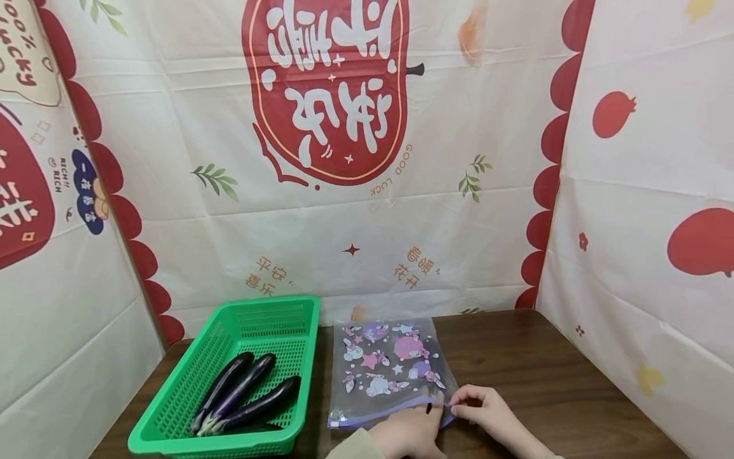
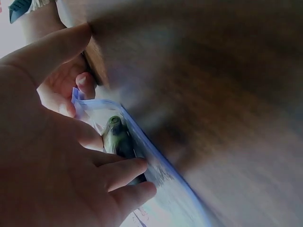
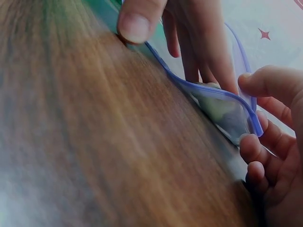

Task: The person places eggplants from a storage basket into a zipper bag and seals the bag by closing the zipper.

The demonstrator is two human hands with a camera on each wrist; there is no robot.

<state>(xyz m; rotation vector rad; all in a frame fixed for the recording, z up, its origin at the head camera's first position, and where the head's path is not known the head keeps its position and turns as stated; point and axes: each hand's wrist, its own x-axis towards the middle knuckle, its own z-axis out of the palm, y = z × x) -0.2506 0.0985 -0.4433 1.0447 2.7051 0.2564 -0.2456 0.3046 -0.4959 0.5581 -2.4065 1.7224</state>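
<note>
A clear zip bag [image 1: 358,376] printed with pink and purple bunnies and stars lies flat on the table, its purple-edged mouth toward me. The white slider [image 1: 334,423] sits at the left end of that edge. My left hand [image 1: 410,430] reaches into the mouth with fairly straight fingers, the thumb outside in the right wrist view. Beside those fingers, inside the bag, is an eggplant [image 2: 124,144] with a green stem end; the bag and hand hide much of it. My right hand [image 1: 493,414] pinches the bag's right mouth corner between thumb and fingers.
Left of the bag stands a green plastic basket [image 1: 312,357] holding several dark purple eggplants [image 1: 260,405]. The brown wooden table [image 1: 516,357] extends to the right. Printed white cloth [image 1: 344,274] hangs behind and on both sides.
</note>
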